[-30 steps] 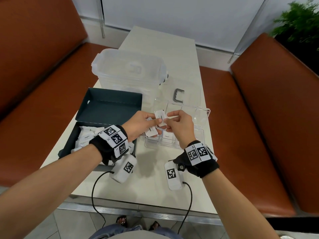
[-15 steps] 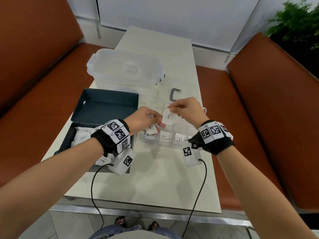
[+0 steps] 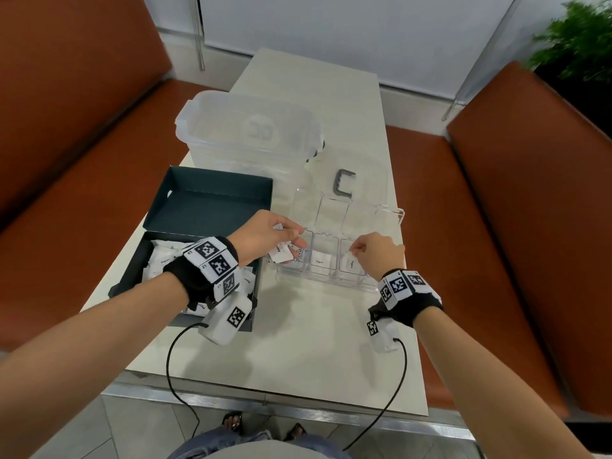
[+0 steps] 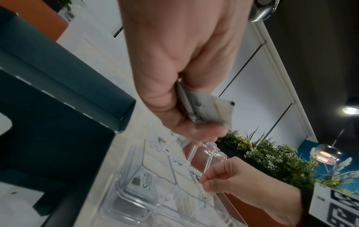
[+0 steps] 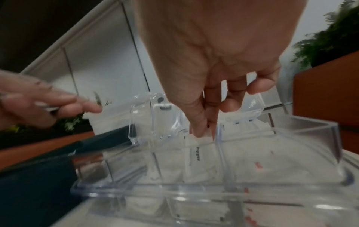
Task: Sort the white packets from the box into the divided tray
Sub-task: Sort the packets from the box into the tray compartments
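My left hand (image 3: 265, 238) has its grip clenched round a small stack of white packets (image 3: 281, 255), held above the left end of the clear divided tray (image 3: 394, 215), just beside the dark box (image 3: 205, 200). My right hand (image 3: 376, 255) pinches one packet (image 3: 350, 264) by its top edge, standing it upright in a compartment toward the tray's right; its grip is closed on that packet. Two compartments to the left each hold a flat packet. More packets lie in the box's near half. Tray and box sit side by side on the pale tabletop (image 3: 298, 342).
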Available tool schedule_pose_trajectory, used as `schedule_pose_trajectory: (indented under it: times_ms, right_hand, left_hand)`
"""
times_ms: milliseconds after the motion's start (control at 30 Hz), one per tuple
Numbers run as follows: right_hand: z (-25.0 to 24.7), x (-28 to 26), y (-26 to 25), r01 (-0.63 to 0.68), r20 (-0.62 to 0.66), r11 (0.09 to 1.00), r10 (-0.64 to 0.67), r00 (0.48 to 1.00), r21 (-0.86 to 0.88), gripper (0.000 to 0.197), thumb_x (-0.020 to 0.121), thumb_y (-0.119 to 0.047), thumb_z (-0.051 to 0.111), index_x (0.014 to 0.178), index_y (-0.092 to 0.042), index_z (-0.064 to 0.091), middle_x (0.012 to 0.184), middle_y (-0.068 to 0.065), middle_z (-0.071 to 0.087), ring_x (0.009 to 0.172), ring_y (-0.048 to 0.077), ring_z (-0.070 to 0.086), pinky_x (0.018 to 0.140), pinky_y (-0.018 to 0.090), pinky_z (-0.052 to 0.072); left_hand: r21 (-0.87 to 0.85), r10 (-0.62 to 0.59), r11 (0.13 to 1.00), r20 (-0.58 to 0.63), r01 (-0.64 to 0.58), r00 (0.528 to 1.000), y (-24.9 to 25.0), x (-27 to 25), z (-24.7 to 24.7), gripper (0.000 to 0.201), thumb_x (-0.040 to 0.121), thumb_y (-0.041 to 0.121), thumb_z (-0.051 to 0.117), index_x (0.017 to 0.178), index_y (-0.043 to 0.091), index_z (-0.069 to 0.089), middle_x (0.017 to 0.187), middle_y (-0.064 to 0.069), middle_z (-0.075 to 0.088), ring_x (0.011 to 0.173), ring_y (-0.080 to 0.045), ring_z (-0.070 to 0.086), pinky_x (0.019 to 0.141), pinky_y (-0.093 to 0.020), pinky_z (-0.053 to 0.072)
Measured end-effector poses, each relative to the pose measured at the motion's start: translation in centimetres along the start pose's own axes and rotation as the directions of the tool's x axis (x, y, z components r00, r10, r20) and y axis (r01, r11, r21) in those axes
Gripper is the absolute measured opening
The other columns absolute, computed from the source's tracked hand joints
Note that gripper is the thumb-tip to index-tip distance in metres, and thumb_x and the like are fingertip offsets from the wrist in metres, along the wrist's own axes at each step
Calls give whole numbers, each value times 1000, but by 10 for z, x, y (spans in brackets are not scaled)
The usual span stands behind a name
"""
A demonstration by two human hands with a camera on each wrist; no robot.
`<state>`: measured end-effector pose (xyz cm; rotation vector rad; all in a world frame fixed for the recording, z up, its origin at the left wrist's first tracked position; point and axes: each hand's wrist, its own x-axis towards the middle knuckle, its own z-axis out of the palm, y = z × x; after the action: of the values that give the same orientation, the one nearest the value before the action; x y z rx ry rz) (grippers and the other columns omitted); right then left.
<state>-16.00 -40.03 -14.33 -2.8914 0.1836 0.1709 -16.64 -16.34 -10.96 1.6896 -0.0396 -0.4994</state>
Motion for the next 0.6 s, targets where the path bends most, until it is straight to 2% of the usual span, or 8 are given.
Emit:
schedule_pose_trajectory:
  times_ms: [133,267,400,533,600]
  right_hand:
    - [8,-1,-1,90,6,962,-92,996,-259,30,93,-14,44,101,-30,68,94,-4,69,99,23,54,92,41,29]
    - [12,0,0,143,71,913,-126,990,-381,35,93,-17,44,120,-33,60,106,-2,67,107,22,51,94,43,30]
    - [13,0,0,178,158,901,-123,980,-396,44,93,-18,44,129,-40,53,117,-3,64,114,22,48,99,45,28]
    - [12,1,-3,172,171,911,-114,979,-376,46,90,-13,44,125,-39,57,112,-3,64,111,22,49,97,45,28]
    - [7,1,-4,168,167,924,-115,979,-345,45,91,-13,43,125,-39,57,114,-5,64,111,21,50,98,45,27]
  left_hand:
    - [6,-10,1000,2,10,1000,2,0,4,21,96,10,59,113,-2,64,94,-13,75,64,-15,70,57,-28,58]
    - [48,-9,999,0,9,1000,3,-1,7,21,96,13,59,113,2,65,94,-9,75,70,-18,70,73,-45,57]
    - [-16,-33,999,4,33,999,5,-4,7,21,96,12,58,112,0,65,93,-11,75,68,-17,70,57,-31,59]
    - [-67,-59,996,7,60,998,8,-8,8,20,99,13,54,110,2,65,99,-15,73,70,-17,71,56,-28,56]
    - [-101,-79,992,7,79,997,11,-9,8,20,100,14,51,108,3,65,102,-16,72,70,-17,70,55,-27,56]
